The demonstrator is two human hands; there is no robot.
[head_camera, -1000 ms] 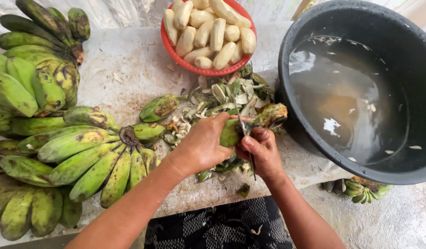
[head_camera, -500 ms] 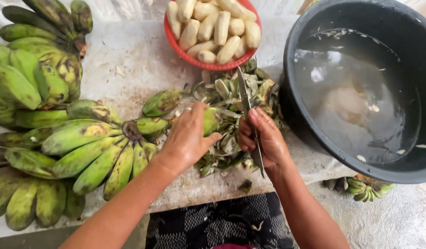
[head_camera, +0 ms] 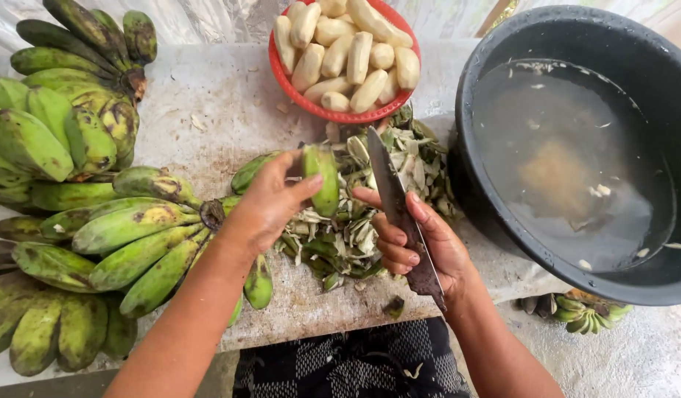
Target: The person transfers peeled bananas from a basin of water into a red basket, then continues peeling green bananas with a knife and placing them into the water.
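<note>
Seen from above, a person's left hand (head_camera: 270, 203) lifts a single green banana (head_camera: 323, 179) upright over the middle of the counter (head_camera: 208, 110), fingers closed around its lower end so its length stands free toward the blade. The right hand (head_camera: 414, 247) is wrapped shut on a worn knife (head_camera: 395, 206), handle low in the palm, blade angled up and away just beside the banana but not touching it. Below both hands lies a heap of green peelings (head_camera: 355, 221), spread across the middle of the counter toward its near edge. Bunches of unpeeled green bananas (head_camera: 104, 228) crowd the left side, within easy reach of the left hand. At the far edge sits a red basket (head_camera: 340, 114) piled with pale peeled bananas (head_camera: 348, 51). A large black basin (head_camera: 613, 147) of cloudy water, with scraps floating in it, overhangs the right edge. The counter is rough, stained grey stone or concrete; grey ground shows beneath it, with more peelings there.
</note>
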